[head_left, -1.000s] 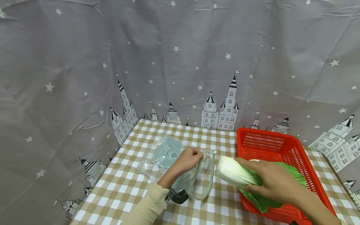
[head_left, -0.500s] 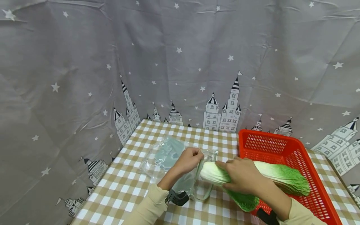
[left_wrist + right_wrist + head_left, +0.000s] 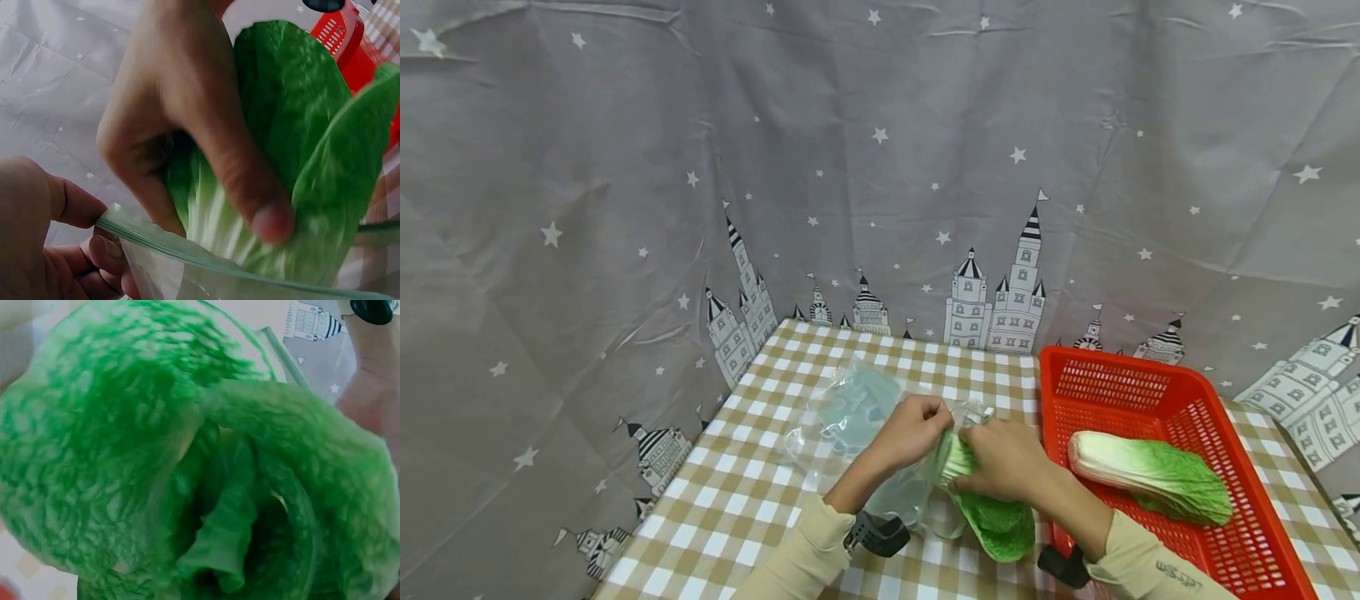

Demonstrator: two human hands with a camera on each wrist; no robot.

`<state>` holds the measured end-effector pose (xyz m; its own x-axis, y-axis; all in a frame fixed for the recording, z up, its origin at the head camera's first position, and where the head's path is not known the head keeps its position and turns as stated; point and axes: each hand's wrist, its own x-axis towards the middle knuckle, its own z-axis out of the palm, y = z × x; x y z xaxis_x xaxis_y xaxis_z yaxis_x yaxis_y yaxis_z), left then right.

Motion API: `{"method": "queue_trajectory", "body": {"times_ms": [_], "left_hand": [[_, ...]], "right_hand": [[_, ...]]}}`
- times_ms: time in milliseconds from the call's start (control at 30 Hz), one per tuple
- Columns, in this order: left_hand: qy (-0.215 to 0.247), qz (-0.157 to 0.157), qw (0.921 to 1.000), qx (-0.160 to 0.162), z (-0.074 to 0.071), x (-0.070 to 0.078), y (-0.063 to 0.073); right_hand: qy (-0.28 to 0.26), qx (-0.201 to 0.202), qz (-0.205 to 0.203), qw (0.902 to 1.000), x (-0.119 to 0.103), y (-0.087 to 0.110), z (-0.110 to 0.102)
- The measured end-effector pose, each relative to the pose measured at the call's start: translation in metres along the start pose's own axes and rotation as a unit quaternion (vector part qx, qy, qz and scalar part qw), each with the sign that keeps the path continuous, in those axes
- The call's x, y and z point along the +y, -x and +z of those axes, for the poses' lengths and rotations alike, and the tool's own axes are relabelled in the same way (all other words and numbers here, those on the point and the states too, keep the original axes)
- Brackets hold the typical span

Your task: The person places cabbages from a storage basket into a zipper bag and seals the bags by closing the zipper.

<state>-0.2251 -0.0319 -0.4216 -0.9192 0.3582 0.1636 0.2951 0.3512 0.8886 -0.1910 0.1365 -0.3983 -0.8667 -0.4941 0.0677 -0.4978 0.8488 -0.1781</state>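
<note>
Napa cabbage (image 3: 996,523) at the mouth of a clear plastic bag (image 3: 901,498), white stem end inside the opening, green leaves outside, pointing toward the person and a little right. Left wrist view: stem sits between the two edges of the mouth, near film in front of it. How deep the stem goes, can't tell.

Right hand (image 3: 1009,458) grips the cabbage near the stem, thumb on one side, fingers round the other; fingertips partly hidden. Left hand (image 3: 914,432) pinches the bag's greenish zip edge (image 3: 187,250) between thumb and curled fingers, just beside the right hand. Bag is crumpled, spreads left over the tabletop (image 3: 730,508), pale teal patches on it.

Right wrist view mostly filled by ruffled leaves, slightly blurred.

To the right, red plastic basket (image 3: 1108,385), perforated sides; second cabbage (image 3: 1150,477) lies in it on its side, white end toward the bag. Checked cloth, brown and white, on the tabletop. Beige sleeves (image 3: 801,546) on both arms, black device on each wrist. Behind: grey curtain (image 3: 850,158), white stars, castles along the bottom.
</note>
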Motion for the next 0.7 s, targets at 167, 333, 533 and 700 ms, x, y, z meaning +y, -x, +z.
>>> {"method": "queue_trajectory", "body": {"times_ms": [167,333,533,700], "left_hand": [[0.005,0.005,0.9999,-0.008,0.003,0.001,0.001],[0.003,0.011,0.9998,-0.014,0.005,0.000,0.001],[0.003,0.004,0.9999,-0.016,0.004,0.000,0.002],[0.023,0.000,0.9994,-0.026,0.005,0.003,0.005]], "right_hand": [[-0.061,0.017,0.052,0.9966,-0.002,-0.004,0.013],[-0.115,0.048,0.090,0.9882,-0.004,-0.005,0.025],[-0.193,0.070,0.106,0.9729,-0.005,-0.006,0.034],[-0.212,0.100,0.126,0.9639,-0.005,-0.007,0.040]]}}
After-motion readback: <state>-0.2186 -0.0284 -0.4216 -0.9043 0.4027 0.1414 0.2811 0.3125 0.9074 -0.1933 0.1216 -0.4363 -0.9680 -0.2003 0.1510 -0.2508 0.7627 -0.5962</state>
